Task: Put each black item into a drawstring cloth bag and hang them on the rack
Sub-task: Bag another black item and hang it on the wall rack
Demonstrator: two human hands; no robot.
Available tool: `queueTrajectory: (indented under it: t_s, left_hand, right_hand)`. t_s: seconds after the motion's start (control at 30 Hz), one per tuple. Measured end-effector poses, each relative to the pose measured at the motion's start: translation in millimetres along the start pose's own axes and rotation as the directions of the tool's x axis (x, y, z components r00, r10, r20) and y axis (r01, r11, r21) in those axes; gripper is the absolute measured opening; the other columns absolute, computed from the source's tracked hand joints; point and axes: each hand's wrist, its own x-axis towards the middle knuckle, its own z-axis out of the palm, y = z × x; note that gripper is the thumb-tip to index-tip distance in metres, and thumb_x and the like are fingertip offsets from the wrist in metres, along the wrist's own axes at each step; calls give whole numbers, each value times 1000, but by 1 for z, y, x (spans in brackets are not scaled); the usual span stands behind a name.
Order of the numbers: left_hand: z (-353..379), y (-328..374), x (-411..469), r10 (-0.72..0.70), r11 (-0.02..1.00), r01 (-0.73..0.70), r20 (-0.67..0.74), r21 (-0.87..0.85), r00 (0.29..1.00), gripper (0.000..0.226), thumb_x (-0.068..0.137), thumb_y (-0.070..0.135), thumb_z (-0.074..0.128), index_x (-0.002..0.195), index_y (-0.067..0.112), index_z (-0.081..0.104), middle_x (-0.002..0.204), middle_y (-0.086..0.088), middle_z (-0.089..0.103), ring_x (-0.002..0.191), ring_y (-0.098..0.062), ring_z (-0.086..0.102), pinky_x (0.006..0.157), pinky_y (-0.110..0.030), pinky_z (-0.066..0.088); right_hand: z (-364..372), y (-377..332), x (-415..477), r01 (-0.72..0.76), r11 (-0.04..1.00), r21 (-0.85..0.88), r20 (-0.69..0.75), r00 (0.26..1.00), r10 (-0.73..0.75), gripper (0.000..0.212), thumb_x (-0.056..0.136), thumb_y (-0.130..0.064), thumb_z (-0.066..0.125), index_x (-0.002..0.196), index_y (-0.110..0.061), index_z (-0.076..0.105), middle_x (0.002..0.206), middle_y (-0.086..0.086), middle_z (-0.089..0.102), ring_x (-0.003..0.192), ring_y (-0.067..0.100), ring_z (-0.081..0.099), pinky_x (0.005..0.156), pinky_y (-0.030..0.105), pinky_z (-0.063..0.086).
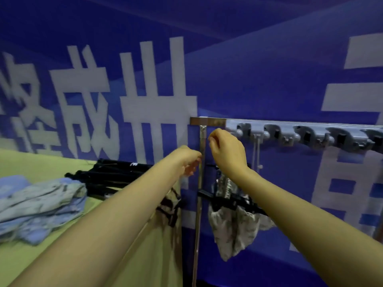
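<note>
A pale patterned drawstring bag (232, 226) hangs beside the metal rack post (199, 193), with a black item (230, 200) across its mouth. My right hand (226, 150) is raised just left of the grey hook rail (300, 132). Its fingertips pinch together above the bag, on a drawstring too thin to see clearly. My left hand (187, 160) is curled against the post and seems to pinch the other end of the cord. More black items (112, 175) lie piled on the green table (37, 162). Blue cloth bags (41, 201) lie heaped at the left.
A white cord (257, 154) dangles from the second hook on the rail; the other hooks to the right are bare. A dark strappy piece (170, 206) hangs over the table's right edge. The blue banner wall (269, 69) stands close behind the rack.
</note>
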Motion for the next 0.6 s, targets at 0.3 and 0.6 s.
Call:
queueTrajectory:
  t_s: [0.3,0.6]
  left_hand:
    - [-174,-114,-44,-56,978,122,-346,170,937,33,94,20,53,63,9,49,58,-9,46,47,-21,40,46,-22,31]
    - [-250,-196,-72,-44,813,349,-548,467,836,45,89,39,58,59,11,40,54,-6,30,53,-23,34,50,-29,21]
  right_hand:
    - [101,-117,-35,68,977,203,390,910,-145,19,92,-27,54,98,-12,64,100,12,70,97,33,62,75,38,46]
    - [158,-173,-77,200,956,212,754,589,-291,19,86,-32,64,100,-19,67,102,-1,66,93,16,61,83,36,54]
